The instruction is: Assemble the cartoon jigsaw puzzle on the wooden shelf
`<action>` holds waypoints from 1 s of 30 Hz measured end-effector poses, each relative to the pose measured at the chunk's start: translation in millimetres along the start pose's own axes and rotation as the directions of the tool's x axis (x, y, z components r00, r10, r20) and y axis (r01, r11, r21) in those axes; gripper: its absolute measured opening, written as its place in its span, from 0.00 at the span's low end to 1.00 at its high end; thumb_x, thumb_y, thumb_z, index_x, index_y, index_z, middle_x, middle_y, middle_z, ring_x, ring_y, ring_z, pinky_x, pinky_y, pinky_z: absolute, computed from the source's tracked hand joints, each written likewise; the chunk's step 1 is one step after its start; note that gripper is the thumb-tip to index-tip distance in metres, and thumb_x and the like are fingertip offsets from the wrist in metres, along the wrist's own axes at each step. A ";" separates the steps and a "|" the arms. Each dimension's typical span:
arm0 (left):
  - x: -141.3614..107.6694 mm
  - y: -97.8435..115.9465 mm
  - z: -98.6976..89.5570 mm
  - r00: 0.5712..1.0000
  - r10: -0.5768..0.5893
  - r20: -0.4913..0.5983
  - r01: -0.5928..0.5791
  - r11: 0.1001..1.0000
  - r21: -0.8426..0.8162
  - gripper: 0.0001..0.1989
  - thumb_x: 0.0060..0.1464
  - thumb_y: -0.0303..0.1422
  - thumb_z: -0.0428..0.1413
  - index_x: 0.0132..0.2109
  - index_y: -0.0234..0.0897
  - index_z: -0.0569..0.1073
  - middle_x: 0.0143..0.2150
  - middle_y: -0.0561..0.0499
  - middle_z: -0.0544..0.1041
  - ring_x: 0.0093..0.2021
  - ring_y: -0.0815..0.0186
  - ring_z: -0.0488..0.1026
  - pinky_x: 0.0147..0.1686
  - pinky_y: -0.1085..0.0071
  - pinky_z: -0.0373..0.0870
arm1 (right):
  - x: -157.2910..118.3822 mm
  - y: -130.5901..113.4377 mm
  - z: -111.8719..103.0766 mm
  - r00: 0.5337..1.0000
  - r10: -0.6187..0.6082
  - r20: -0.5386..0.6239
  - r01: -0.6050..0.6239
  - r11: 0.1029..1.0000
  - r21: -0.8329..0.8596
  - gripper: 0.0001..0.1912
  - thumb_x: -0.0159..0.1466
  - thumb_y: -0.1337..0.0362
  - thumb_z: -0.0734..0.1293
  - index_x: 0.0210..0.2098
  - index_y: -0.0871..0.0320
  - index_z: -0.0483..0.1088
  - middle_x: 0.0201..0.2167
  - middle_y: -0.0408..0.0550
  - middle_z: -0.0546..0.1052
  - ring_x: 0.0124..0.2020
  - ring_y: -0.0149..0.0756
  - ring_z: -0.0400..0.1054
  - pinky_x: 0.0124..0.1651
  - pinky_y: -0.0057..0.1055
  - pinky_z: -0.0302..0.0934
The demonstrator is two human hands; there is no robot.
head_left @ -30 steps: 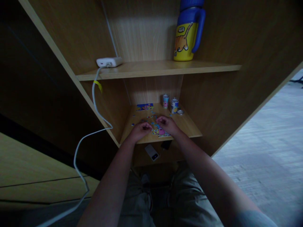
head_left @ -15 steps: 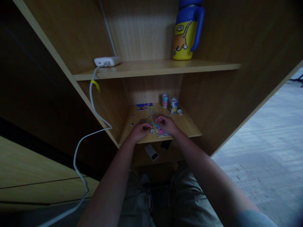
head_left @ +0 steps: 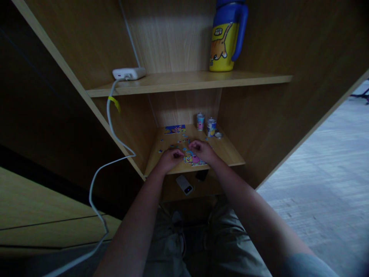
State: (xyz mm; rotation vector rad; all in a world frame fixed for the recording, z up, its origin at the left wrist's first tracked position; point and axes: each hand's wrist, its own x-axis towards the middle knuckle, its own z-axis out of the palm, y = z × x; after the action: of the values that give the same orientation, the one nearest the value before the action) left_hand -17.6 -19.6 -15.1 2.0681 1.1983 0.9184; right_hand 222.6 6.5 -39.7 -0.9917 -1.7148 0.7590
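Note:
A partly joined jigsaw puzzle (head_left: 195, 159) with yellow and pink cartoon figures lies near the front edge of the middle shelf. At its left edge, my left hand (head_left: 170, 159) has its fingers curled and closed, thumb toward the index finger. My right hand (head_left: 202, 150) reaches over the puzzle's upper right part, fingertips pinched together. Whatever may be between the fingers of either hand is too small to make out. Behind the hands lie several loose puzzle pieces (head_left: 184, 141). Farther back is a picture card (head_left: 175, 129) in blue, yellow and pink.
Two printed cans (head_left: 211, 127) stand at the back right, a round metal lid (head_left: 218, 135) beside them. Above, a shelf holds a blue-yellow bottle (head_left: 223, 42) and a white power bank (head_left: 129, 73) with a hanging cable (head_left: 113, 127). A phone (head_left: 184, 184) lies below.
The view has shifted very slightly. Both hands stay almost in the same places by the puzzle, with their fingers still closed.

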 end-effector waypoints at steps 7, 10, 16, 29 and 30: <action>-0.1 -0.9 1.1 1.000 0.001 0.004 -0.001 1.000 0.009 0.03 0.56 0.32 0.65 0.34 0.42 0.83 0.35 0.51 0.86 0.36 0.61 0.80 0.41 0.65 0.75 | -1.0 -2.9 -0.7 1.000 0.003 0.006 -0.003 1.000 0.016 0.12 0.68 0.51 0.72 0.41 0.52 0.81 0.36 0.45 0.85 0.36 0.38 0.76 0.41 0.34 0.68; 0.3 -0.6 1.5 1.000 0.003 0.002 -0.003 1.000 0.005 0.04 0.57 0.34 0.65 0.34 0.42 0.82 0.35 0.51 0.85 0.36 0.61 0.80 0.41 0.65 0.75 | -1.0 -4.5 -0.9 1.000 -0.001 -0.001 0.001 1.000 0.015 0.12 0.68 0.51 0.72 0.41 0.52 0.80 0.35 0.45 0.84 0.34 0.38 0.74 0.40 0.34 0.68; 1.0 -6.2 -1.6 0.982 -0.054 -0.178 0.052 0.999 -0.016 0.06 0.60 0.38 0.63 0.39 0.42 0.82 0.39 0.50 0.86 0.40 0.59 0.81 0.46 0.63 0.76 | -0.1 -2.3 -2.8 0.987 -0.028 -0.160 0.028 1.000 -0.002 0.12 0.69 0.52 0.69 0.42 0.52 0.79 0.32 0.44 0.80 0.33 0.38 0.71 0.39 0.33 0.65; 0.0 -9.0 -5.7 0.958 -0.102 -0.267 0.091 0.994 -0.053 0.07 0.61 0.41 0.63 0.39 0.44 0.81 0.36 0.53 0.84 0.38 0.60 0.78 0.43 0.66 0.73 | 0.6 5.3 -8.8 0.894 0.050 -0.445 -0.111 0.987 -0.112 0.23 0.76 0.42 0.63 0.33 0.50 0.72 0.29 0.48 0.78 0.33 0.44 0.71 0.39 0.36 0.64; 0.0 -9.3 -5.9 0.958 -0.102 -0.269 0.091 0.995 -0.051 0.07 0.62 0.41 0.62 0.39 0.44 0.81 0.37 0.53 0.84 0.38 0.60 0.78 0.43 0.66 0.73 | 0.9 7.1 -8.9 0.891 0.063 -0.449 -0.120 0.988 -0.100 0.25 0.76 0.41 0.62 0.32 0.50 0.71 0.28 0.48 0.77 0.32 0.44 0.71 0.38 0.36 0.63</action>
State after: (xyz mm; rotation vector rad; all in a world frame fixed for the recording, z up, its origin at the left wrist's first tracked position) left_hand -26.8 -14.8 -18.5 1.8781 1.3968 1.1978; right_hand 232.7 11.0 -42.3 -1.2332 -1.3324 0.4390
